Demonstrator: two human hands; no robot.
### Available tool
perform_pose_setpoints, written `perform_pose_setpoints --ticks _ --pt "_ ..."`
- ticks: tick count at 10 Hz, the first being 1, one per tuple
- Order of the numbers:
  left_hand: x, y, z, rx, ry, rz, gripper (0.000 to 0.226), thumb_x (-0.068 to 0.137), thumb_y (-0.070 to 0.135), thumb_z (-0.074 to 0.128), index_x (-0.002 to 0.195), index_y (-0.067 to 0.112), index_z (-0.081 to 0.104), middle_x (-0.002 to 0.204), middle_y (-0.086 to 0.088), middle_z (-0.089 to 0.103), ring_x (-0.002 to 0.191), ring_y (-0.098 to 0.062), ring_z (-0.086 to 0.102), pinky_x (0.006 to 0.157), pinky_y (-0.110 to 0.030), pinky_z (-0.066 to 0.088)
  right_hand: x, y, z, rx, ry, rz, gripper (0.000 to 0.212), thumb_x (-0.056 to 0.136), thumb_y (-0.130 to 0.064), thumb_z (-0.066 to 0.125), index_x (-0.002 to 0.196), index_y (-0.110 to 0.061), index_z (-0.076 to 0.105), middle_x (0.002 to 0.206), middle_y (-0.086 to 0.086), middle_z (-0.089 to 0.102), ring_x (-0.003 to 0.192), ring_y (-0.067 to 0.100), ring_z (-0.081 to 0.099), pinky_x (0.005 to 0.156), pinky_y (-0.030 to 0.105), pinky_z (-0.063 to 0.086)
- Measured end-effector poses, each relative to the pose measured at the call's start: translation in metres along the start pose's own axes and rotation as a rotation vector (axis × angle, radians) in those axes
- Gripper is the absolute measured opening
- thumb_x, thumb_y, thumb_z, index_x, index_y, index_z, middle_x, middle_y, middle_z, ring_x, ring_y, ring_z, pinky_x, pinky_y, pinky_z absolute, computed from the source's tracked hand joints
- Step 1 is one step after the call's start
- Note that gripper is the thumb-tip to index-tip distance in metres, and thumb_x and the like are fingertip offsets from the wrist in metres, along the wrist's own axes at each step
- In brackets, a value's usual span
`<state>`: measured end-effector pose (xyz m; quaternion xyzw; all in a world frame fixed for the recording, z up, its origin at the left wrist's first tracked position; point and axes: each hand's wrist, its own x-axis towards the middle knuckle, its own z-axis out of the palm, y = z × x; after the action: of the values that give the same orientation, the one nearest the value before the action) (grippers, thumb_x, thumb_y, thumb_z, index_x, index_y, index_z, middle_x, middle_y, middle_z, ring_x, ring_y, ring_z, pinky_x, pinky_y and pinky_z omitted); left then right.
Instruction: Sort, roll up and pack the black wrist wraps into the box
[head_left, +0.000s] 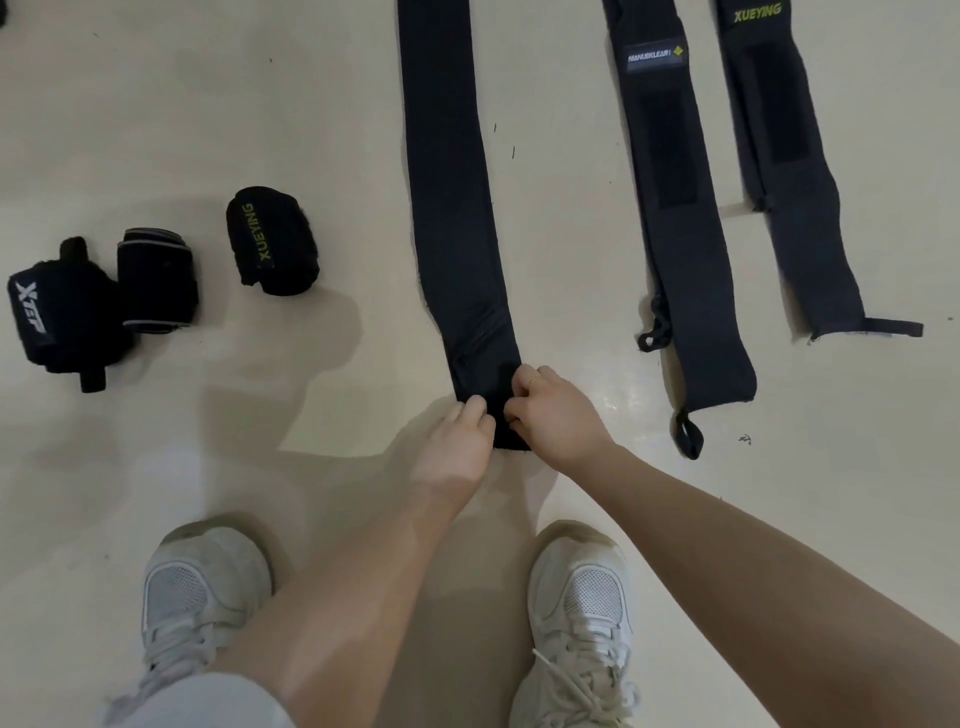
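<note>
I am crouched over the long wrap (457, 208). It lies flat on the floor (311, 130) and it runs straight away from me, like a road. Its near end is right under my fingertips. Its far end goes out of sight at the top.

My left hand (457, 441) and my right hand (556, 410) are both on that near end, side by side and almost touching. The fingers of both hands are curled and pinch the edge of the cloth. The left hand is on the left corner and the right hand is on the right corner. Both hands are just as near, so I think both should roll together.

Because the wrap points away from my fingers, I think the roll has to go forward, away from me. I should keep it straight so it does not go crooked.

To the right of my right hand lie two more flat wraps, the middle wrap (691, 249) and the far right wrap (800, 197). They point the same way.

Well off to the left of my left hand are three rolled wraps (156, 280). They look done.

I cannot see the box.
</note>
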<state>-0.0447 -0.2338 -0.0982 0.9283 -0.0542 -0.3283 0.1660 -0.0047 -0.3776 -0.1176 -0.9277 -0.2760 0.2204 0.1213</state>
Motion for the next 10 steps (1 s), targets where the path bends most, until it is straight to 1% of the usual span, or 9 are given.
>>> perform_pose_setpoints --ticks 1,3,4,5,6,7,8,9,10 --pt "0.003 -0.009 0.010 -0.084 0.126 0.005 0.012 0.099 0.019 0.042 0.095 0.014 0.052 0.105 -0.004 0.042 0.094 -0.017 0.040 0.067 -0.019 0.016 -0.006 0.004 -0.002 0.006 -0.081 -0.037 0.039 0.078 -0.046 0.052 0.055 -0.020 0.068 0.079 -0.001 0.055 0.071 0.021 0.053 0.062 0.026 0.035" --pt "-0.005 -0.009 0.003 -0.211 0.180 -0.033 0.032 0.095 0.022 0.052 0.125 0.011 0.051 0.109 -0.003 0.057 0.098 -0.017 0.051 0.066 -0.019 0.024 0.002 0.007 -0.009 0.006 -0.181 -0.031 0.028 0.094 -0.036 0.047 0.102 -0.021 0.070 0.095 -0.002 0.064 0.105 0.024 0.047 0.086 0.030 0.028" --pt "-0.005 -0.012 0.001 -0.127 0.205 -0.048 0.024 0.095 0.023 0.052 0.118 0.015 0.055 0.113 -0.001 0.056 0.102 -0.019 0.051 0.076 -0.023 0.026 0.009 0.002 0.001 0.004 -0.198 0.120 0.026 0.094 -0.037 0.049 0.109 -0.018 0.059 0.100 0.000 0.064 0.107 0.022 0.048 0.085 0.030 0.028" --pt "-0.006 -0.018 0.004 0.014 0.228 0.021 0.023 0.077 0.022 0.075 0.098 0.013 0.068 0.102 -0.005 0.061 0.091 -0.026 0.061 0.079 -0.034 0.041 0.015 -0.002 -0.006 0.060 -0.143 0.296 0.035 0.086 -0.039 0.061 0.106 -0.013 0.048 0.099 0.003 0.061 0.096 0.025 0.056 0.076 0.031 0.029" --pt "-0.005 -0.021 0.009 0.148 0.226 0.049 0.043 0.050 0.028 0.091 0.086 0.015 0.072 0.088 -0.002 0.064 0.076 -0.022 0.064 0.076 -0.031 0.035 0.019 -0.001 -0.009 -0.033 -0.144 0.240 0.030 0.084 -0.039 0.064 0.099 -0.014 0.056 0.102 0.002 0.053 0.099 0.023 0.049 0.075 0.030 0.027" --pt "0.000 -0.018 0.000 0.167 0.249 0.014 0.022 0.068 0.029 0.082 0.084 0.017 0.073 0.093 0.000 0.060 0.085 -0.021 0.060 0.075 -0.031 0.021 0.017 -0.006 -0.008 -0.108 -0.107 0.097 0.023 0.066 -0.026 0.081 0.072 -0.013 0.063 0.082 0.003 0.055 0.076 0.023 0.055 0.063 0.028 0.030" --pt "0.008 -0.015 -0.006 0.127 0.200 -0.001 0.027 0.098 0.033 0.044 0.109 0.023 0.067 0.116 0.006 0.050 0.112 -0.017 0.043 0.085 -0.028 0.015 0.010 -0.005 -0.003 -0.125 -0.026 0.050 0.018 0.059 -0.015 0.082 0.060 -0.015 0.063 0.068 0.001 0.056 0.060 0.022 0.055 0.054 0.026 0.039" --pt "0.012 -0.015 -0.010 0.029 0.168 -0.062 0.033 0.101 0.032 0.035 0.120 0.025 0.061 0.121 0.007 0.052 0.115 -0.016 0.041 0.088 -0.026 0.020 0.000 0.000 0.000 -0.071 0.000 -0.048 0.034 0.082 -0.037 0.048 0.067 -0.016 0.070 0.072 -0.002 0.059 0.065 0.021 0.057 0.058 0.026 0.044" --pt "0.011 -0.014 -0.008 -0.098 0.188 -0.117 0.029 0.099 0.028 0.042 0.115 0.016 0.063 0.110 -0.001 0.061 0.101 -0.019 0.053 0.071 -0.022 0.027 0.003 0.002 -0.008 -0.132 -0.024 -0.062 0.038 0.084 -0.033 0.038 0.078 -0.017 0.073 0.081 -0.002 0.062 0.076 0.022 0.059 0.065 0.028 0.044"
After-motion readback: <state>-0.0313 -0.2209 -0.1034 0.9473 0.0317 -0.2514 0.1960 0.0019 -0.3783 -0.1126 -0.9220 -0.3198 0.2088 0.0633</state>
